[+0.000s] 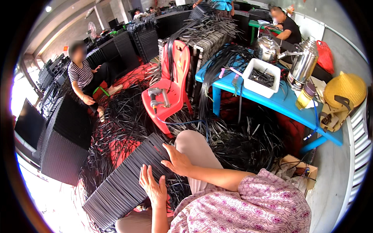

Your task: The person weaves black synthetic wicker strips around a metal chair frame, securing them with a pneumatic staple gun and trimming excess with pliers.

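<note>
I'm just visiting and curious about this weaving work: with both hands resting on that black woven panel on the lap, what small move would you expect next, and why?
Probably the right hand slides along the upper edge of the black woven panel to press the strips flat, while the left hand steadies it. Both palms lie open on the panel, holding no strip or tool, and the panel rests tilted across the knee, so smoothing seems likelier than weaving.

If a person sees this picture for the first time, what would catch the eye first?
Probably the red plastic chair in the middle, standing in a tangle of black strips on the floor. Near the bottom, both hands, left hand and right hand, rest on a woven black panel. A blue table stands at right.
</note>
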### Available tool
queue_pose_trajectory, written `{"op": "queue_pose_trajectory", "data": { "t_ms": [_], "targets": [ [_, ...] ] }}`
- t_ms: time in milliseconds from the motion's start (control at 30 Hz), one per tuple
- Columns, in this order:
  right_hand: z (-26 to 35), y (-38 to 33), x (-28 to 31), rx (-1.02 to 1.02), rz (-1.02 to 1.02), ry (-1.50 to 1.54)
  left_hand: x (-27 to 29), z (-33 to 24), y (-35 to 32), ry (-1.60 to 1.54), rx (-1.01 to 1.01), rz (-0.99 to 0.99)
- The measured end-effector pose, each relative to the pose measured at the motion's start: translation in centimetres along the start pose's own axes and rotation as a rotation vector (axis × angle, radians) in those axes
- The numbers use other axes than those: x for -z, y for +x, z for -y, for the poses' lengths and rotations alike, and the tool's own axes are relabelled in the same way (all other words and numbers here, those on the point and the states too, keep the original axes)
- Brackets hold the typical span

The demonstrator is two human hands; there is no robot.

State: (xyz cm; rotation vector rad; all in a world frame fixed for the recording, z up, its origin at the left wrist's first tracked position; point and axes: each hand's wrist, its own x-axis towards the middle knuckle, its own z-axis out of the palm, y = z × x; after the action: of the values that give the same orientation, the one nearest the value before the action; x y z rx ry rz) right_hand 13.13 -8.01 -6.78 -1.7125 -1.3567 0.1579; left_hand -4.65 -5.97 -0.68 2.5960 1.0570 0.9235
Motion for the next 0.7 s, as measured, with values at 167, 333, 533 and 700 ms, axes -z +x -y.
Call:
{"op": "queue_pose_trajectory", "data": {
  "t_ms": [167,333,533,700],
  "targets": [
    [-0.1,-0.1,-0.1,0.036,-0.027,0.027,-3.2,1.5,-0.1,0.296,-0.061,0.068],
    [-0.2,0.0,-0.3,0.063,-0.073,0.008,-3.4,1.4,0.0,0.286,-0.075,0.047],
    [0.1,0.0,-0.2,0.034,-0.044,0.023,-3.2,1.5,-0.1,0.283,-0.054,0.059],
    [-0.2,0.1,-0.6,0.056,-0.117,0.072,-2.8,1.4,0.0,0.293,-0.074,0.056]
  ]
}}
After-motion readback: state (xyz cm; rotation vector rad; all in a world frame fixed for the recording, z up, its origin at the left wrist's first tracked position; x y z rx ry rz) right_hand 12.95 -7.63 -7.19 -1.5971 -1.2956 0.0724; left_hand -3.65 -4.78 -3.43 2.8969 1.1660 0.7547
